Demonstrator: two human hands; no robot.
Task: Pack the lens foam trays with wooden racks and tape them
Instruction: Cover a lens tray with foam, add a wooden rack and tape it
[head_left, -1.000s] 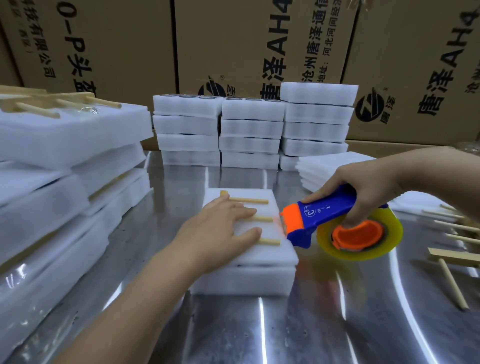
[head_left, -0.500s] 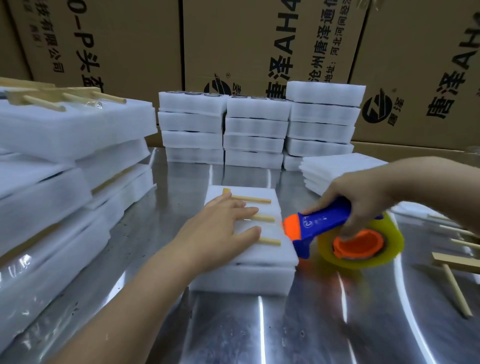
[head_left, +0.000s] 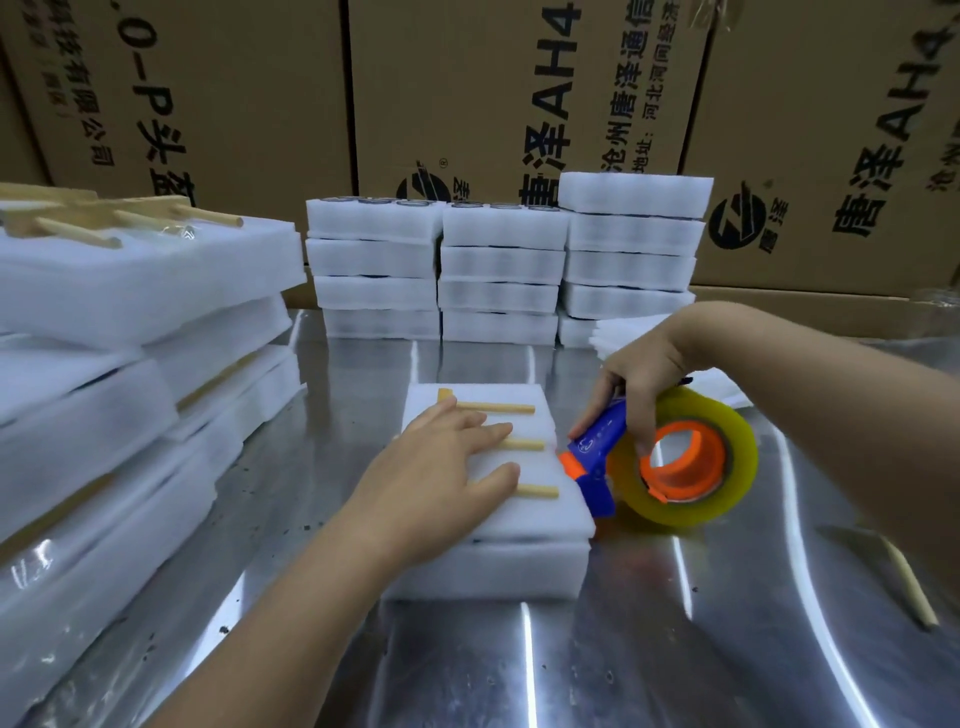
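Left hand (head_left: 447, 467) presses flat on a wooden rack (head_left: 511, 447) atop stacked foam trays (head_left: 483, 566) mid-worktop (head_left: 649, 665). Right hand (head_left: 641, 384) grips a tape dispenser (head_left: 670, 462) touching the trays' right edge.

I see white foam trays (head_left: 545, 525), tan wooden rack (head_left: 498, 408).
Tape dispenser (head_left: 597, 442) blue and orange, tape roll (head_left: 737, 457) yellowish; boxes (head_left: 467, 78) brown, black print.

One tape dispenser (head_left: 691, 467) and three rear foam tray stacks (head_left: 501, 270).

Brown cardboard boxes (head_left: 493, 78) with black print along the back, shiny metal table (head_left: 623, 649)
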